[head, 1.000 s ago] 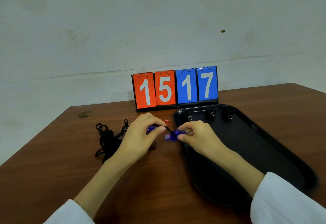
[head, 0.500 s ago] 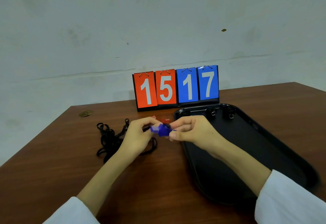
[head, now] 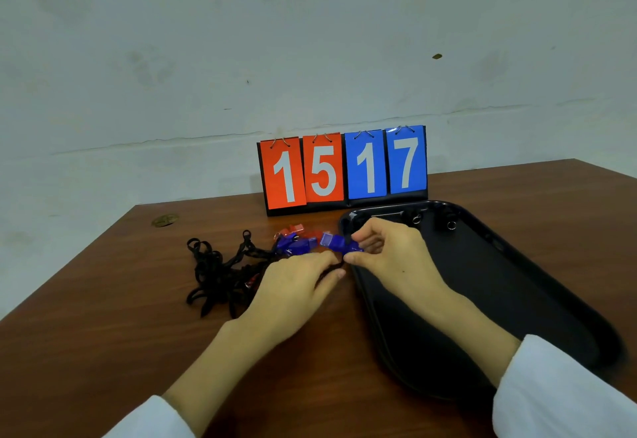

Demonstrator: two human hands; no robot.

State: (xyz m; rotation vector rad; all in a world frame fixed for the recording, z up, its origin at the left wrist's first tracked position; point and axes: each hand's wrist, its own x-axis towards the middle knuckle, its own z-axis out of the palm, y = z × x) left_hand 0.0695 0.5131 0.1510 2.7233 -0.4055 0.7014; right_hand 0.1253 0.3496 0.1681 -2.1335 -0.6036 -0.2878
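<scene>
Left hand (head: 296,286) lower, cord (head: 336,266) nearly hidden; whistle (head: 339,244) half behind right fingers (head: 374,230)

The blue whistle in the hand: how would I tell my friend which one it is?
Find the scoreboard reading 15 17, then look just below it to the black tray's far-left corner. Beside that corner the right hand pinches a blue whistle. The other whistles, blue and red, lie untouched on the table to its left.
</scene>
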